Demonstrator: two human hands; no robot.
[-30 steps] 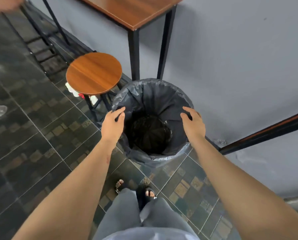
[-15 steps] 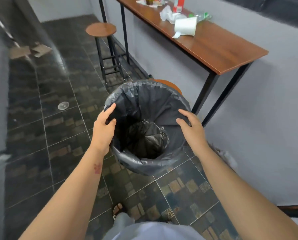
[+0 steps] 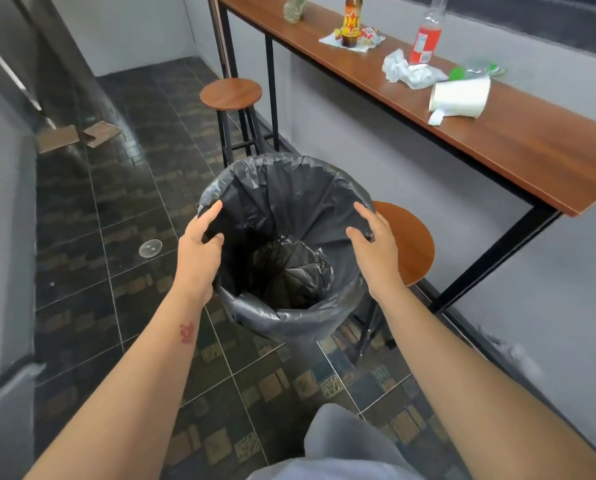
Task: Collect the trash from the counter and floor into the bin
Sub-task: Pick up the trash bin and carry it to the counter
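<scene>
Now arms outstretched; left hand (image 3: 199, 252) and right hand (image 3: 376, 252) each have their grip clamped on the bin (image 3: 282, 188) rim.

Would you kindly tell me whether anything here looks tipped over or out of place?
The white paper cup lies tipped on its side on the counter, beside crumpled wrappers. A clear plastic lid and cardboard pieces lie loose on the floor.

A long wooden desk (image 3: 531, 143) runs beyond the right hand (image 3: 376, 251). It carries a tipped white paper cup (image 3: 461, 98) nearest, crumpled white paper (image 3: 407, 72), a red-filled bottle (image 3: 426, 39) and a brown bottle (image 3: 352, 24) (both upright). On the tiled floor (image 3: 82, 271), left of the left hand (image 3: 199, 258), lies a clear plastic lid (image 3: 150, 248).
</scene>
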